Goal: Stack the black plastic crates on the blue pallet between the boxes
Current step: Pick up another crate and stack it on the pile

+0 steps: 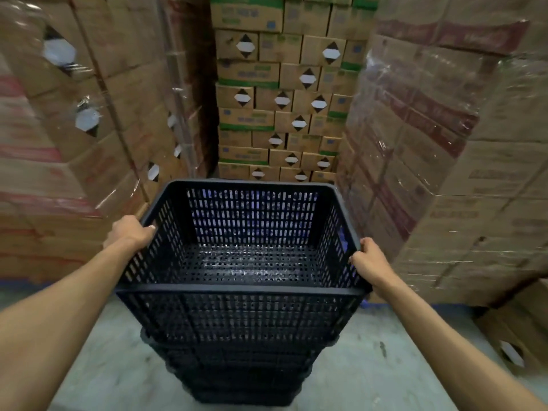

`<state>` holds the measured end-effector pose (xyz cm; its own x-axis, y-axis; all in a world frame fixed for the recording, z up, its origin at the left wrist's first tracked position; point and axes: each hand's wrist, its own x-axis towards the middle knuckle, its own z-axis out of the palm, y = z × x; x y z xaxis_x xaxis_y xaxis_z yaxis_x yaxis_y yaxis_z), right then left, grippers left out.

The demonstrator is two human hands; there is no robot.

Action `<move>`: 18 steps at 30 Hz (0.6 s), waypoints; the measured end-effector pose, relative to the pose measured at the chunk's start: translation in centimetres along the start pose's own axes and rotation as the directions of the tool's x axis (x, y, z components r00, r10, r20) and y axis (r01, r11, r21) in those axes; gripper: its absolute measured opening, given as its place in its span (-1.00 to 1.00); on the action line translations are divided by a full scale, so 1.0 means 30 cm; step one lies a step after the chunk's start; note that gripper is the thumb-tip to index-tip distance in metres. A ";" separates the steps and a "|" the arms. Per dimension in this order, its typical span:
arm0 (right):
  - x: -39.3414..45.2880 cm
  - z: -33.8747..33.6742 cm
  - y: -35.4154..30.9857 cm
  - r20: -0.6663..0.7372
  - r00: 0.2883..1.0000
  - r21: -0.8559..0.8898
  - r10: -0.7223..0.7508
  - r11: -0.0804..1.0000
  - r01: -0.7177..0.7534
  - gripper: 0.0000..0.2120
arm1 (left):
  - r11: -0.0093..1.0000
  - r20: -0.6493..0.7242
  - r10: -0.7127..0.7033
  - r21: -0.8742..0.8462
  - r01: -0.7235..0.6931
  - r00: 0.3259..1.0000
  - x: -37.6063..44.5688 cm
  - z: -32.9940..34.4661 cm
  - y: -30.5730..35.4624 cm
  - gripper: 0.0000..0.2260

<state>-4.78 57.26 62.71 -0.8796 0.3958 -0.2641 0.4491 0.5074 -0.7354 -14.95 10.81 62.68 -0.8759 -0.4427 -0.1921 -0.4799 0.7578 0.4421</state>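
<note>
Towering on three sides of the black slotted plastic crate [243,256], shrink-wrapped stacks of brown cardboard boxes [444,143] form a narrow bay, and a further wall of green-banded cartons [278,93] closes it behind the crate. Below the crate lies grey concrete floor [98,366]; blue showing through the crate's far slots and at its right edge is probably the blue pallet [344,237], though most of it is hidden.

That top crate sits on a nested pile of matching black crates [243,378], which appears to stand on the floor just short of the bay. Its walls are stiff ribbed lattice, its base perforated and faintly shiny, so it should prove light, rigid and not fragile; the thick rolled rim offers the surest hold.

Left hand [130,232] is closed over the crate's left rim, fingers curled inside. Right hand [367,262] clasps the right rim likewise.
</note>
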 end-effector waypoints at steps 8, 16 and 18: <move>-0.044 0.111 -0.020 -0.066 0.998 -0.008 0.015 1.000 -0.016 -0.61 | 0.992 -0.055 0.074 0.105 -0.068 0.996 0.072 -0.009 -0.035 -0.60; -0.048 0.115 -0.012 -0.104 0.993 -0.005 -0.047 0.999 0.047 -0.72 | 0.957 -0.139 0.100 0.286 -0.057 0.985 0.066 0.042 -0.023 -0.68; -0.057 0.112 -0.018 -0.095 0.993 -0.077 -0.066 0.995 0.059 -0.66 | 0.956 -0.148 0.108 0.286 -0.062 0.983 0.058 0.042 -0.018 -0.63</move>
<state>-4.05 53.73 61.45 -0.8883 0.4326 -0.1541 0.4073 0.5872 -0.6995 -16.28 10.21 61.01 -0.9056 -0.4239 -0.0116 -0.4186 0.8893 0.1842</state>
